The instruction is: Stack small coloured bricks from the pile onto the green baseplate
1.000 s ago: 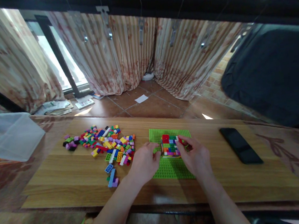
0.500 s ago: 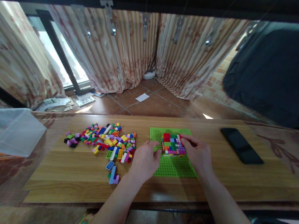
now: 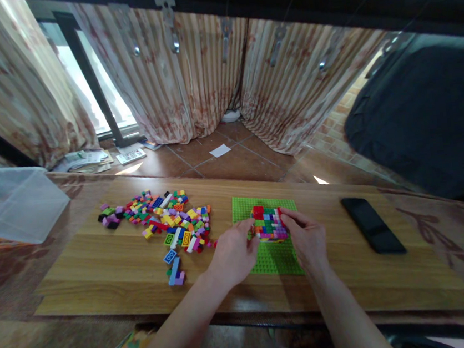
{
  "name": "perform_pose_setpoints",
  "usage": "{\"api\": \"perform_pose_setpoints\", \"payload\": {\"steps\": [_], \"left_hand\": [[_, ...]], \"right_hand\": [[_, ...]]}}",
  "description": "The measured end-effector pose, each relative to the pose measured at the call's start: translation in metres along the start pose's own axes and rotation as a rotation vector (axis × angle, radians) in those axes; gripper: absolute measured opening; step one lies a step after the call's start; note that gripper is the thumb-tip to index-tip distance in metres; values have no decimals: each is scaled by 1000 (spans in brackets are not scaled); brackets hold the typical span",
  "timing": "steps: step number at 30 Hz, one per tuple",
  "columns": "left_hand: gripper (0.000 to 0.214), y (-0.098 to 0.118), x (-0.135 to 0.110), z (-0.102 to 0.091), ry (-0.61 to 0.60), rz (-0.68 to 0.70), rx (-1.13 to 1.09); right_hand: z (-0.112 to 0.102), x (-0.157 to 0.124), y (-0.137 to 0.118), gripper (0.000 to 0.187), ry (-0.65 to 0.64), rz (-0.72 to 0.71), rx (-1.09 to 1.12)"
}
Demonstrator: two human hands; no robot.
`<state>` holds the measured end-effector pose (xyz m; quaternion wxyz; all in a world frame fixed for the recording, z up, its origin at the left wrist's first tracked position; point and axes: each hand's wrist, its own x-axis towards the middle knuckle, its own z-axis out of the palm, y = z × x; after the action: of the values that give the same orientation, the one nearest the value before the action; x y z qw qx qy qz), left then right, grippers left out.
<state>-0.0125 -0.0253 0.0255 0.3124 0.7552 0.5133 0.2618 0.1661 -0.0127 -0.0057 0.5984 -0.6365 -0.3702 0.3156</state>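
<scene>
A multicoloured brick block (image 3: 268, 224) stands on a green baseplate (image 3: 244, 208) in the middle of the wooden table. My left hand (image 3: 233, 253) touches the block's left side with its fingers curled round it. Pressed against the block's right side, my right hand (image 3: 306, 239) has its fingers closed on it. Both hands cover the near part of the plate.
A heap of loose coloured bricks (image 3: 165, 222) lies left of the plate, with a few strays (image 3: 175, 270) nearer me. A black phone (image 3: 372, 224) lies to the right. A clear plastic box (image 3: 13, 204) sits at the far left. Curtains and tiled floor are beyond the table.
My left hand has moved right and closed on the block's left side. My right hand stays against the right side. The view has shifted slightly.
</scene>
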Motion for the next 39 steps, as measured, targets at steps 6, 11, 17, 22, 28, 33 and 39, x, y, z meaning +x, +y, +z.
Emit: {"api": "perform_pose_setpoints", "payload": {"steps": [6, 11, 17, 22, 28, 33, 39], "left_hand": [[46, 2, -1, 1, 6, -1, 10], [43, 3, 0, -2, -20, 5, 31], [45, 4, -2, -1, -27, 4, 90], [45, 5, -3, -1, -29, 12, 105], [47, 5, -3, 0, -25, 18, 92], [48, 5, -4, 2, -25, 22, 113], [47, 5, -4, 2, -29, 24, 114]], "right_hand": [[-2, 1, 0, 30, -48, -39, -45], [-1, 1, 0, 35, -61, -69, -100], [-3, 3, 3, 38, -65, -67, -119], [-6, 3, 2, 32, -83, -154, -203], [-5, 0, -6, 28, -80, -256, -323], [-3, -2, -11, 26, -76, -296, -350], [-5, -1, -10, 25, -70, -300, -355]]}}
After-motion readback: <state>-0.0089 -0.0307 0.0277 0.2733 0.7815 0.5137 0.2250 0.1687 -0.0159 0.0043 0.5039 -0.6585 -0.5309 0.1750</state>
